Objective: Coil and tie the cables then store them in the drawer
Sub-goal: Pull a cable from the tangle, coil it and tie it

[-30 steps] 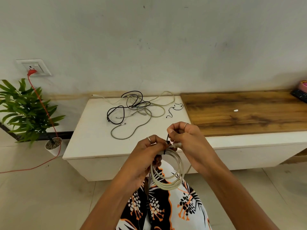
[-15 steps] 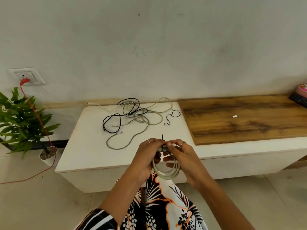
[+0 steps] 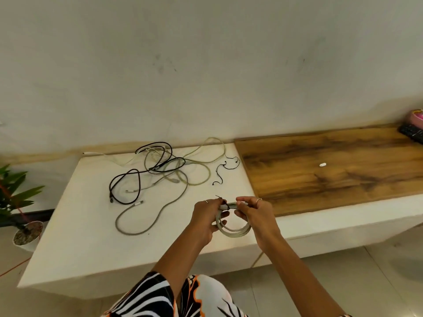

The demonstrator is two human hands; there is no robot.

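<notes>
White low cabinet (image 3: 75, 239) at frame center; loose cables (image 3: 160, 170) tangled upper-mid. Left hand (image 3: 207, 221) & right hand (image 3: 256, 216) pinch top of coiled white cable (image 3: 233, 231) w/ black tie (image 3: 223, 203), just above cabinet's front edge.

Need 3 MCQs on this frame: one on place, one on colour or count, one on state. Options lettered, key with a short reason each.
1. Where is the coiled white cable?
A. Held in both hands above the white counter
B. Lying on the wooden top
C. On the floor

2. What colour is the tie on the coil?
A. Red
B. Black
C. Green

3. What state are the other cables on the counter in?
A. Coiled and tied
B. Plugged into the wall
C. Loose and tangled

Answers: 1 A, the left hand and right hand both grip the coil at its top. 2 B, a dark strip sits at the left fingertips. 3 C, black and grey strands overlap in an untidy pile.
</notes>
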